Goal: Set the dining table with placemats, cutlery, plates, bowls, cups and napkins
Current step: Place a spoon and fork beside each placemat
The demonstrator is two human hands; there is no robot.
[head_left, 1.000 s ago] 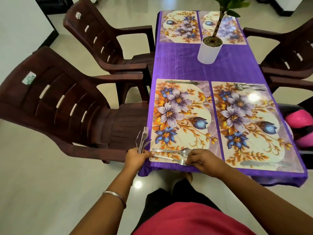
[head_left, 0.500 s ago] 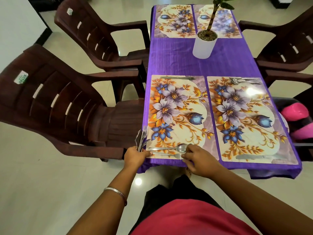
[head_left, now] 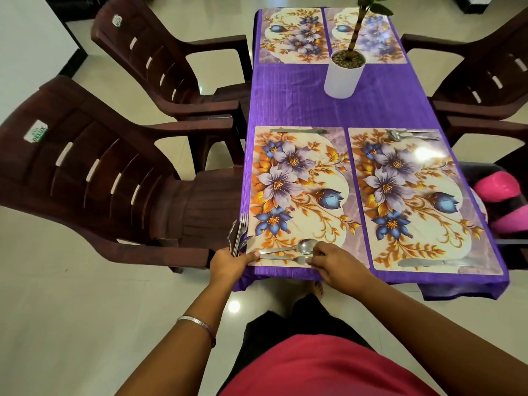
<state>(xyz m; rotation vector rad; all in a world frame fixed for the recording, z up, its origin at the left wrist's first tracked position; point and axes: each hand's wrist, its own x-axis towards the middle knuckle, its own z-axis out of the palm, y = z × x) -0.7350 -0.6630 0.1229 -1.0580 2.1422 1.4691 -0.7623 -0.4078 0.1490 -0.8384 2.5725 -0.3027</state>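
Clutching spare cutlery [head_left: 238,234] upright in left hand [head_left: 227,260]; right hand [head_left: 333,260] pinching fork [head_left: 285,257] beside spoon [head_left: 288,247] on near edge of near-left placemat [head_left: 300,192]. Cutlery step, mid-task. Next: release fork parallel to spoon, draw another piece from bundle.

Sitting mid-table near the far mats: white pot [head_left: 343,78] with a skinny green plant [head_left: 360,21]. Crowding both long edges: brown plastic chairs [head_left: 94,178]. Lying on the right-hand seat: something pink [head_left: 498,188].
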